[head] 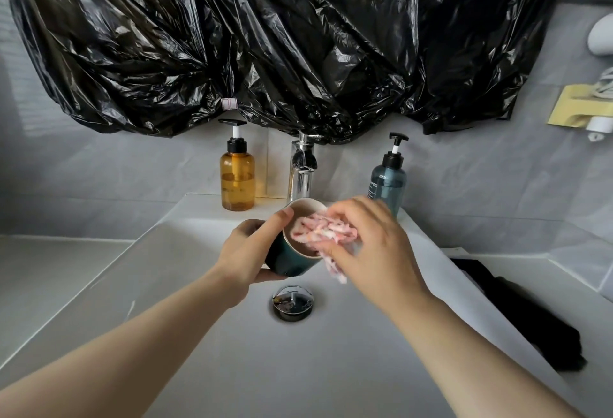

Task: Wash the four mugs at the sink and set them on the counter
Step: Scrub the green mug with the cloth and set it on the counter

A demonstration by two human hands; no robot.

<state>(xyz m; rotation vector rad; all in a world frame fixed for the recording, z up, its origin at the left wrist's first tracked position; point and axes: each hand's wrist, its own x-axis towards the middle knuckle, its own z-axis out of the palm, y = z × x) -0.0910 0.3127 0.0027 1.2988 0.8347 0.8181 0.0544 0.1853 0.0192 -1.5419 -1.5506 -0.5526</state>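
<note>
My left hand point(252, 251) curls around a dark green ceramic mug with a pale rim point(292, 260), holding it tilted above the white rectangular sink basin point(199, 318), just over the chrome drain plug point(293, 303). My right hand point(371, 245) clutches a fluffy pink-and-white cloth point(323, 235), fingers bent around it and pushing it into the mug's mouth. Behind the mug stands the chrome tap point(302, 168), with an amber pump bottle point(237, 175) to its left and a blue-grey pump bottle point(388, 178) to its right. Crumpled black plastic sheeting point(298, 36) hangs on the wall above.
</note>
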